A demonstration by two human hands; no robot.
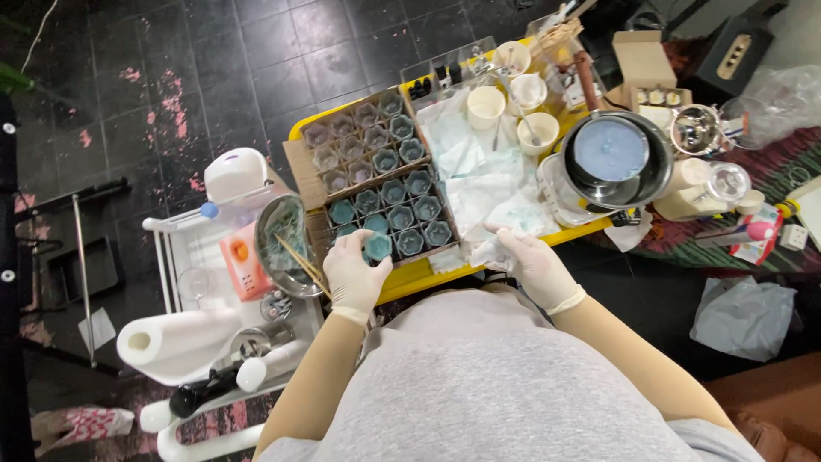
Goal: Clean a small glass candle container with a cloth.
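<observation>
My left hand, in a white glove, is closed around a small hexagonal glass jar filled with teal wax, at the near left corner of a cardboard tray. The tray holds several such jars: teal-filled ones near me, clear ones farther away. My gloved right hand grips a crumpled white paper towel at the near edge of the yellow table.
A metal pot of pale blue liquid sits right of the tray. White paper cups with stirrers stand behind. On my left is a white cart with a metal bowl, wooden sticks and a paper towel roll.
</observation>
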